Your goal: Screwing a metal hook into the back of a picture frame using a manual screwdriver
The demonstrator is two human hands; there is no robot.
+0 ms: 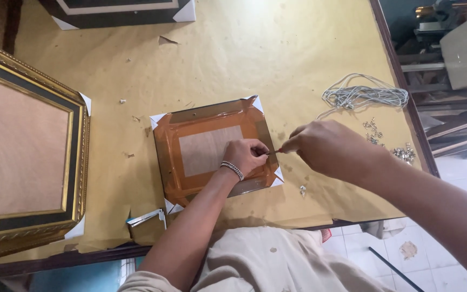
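Note:
A small picture frame (190, 162) lies face down on the paper-covered table (277, 48), its back sealed with brown tape around a bare wooden panel, with white corner guards. My left hand (246, 156), a beaded bracelet on its wrist, presses on the frame's right edge with the fingers pinched around something tiny. My right hand (328, 147) grips a thin tool with a red handle (278, 151), the tip pointing at the frame's right edge by my left fingers.
A large gold and black frame (77, 162) lies at the left. Another dark frame (120, 13) sits at the far edge. A bundle of white cord (363, 96) and several small metal fittings (404, 154) lie at the right, near the table's edge. A metal piece (147, 218) rests at the front.

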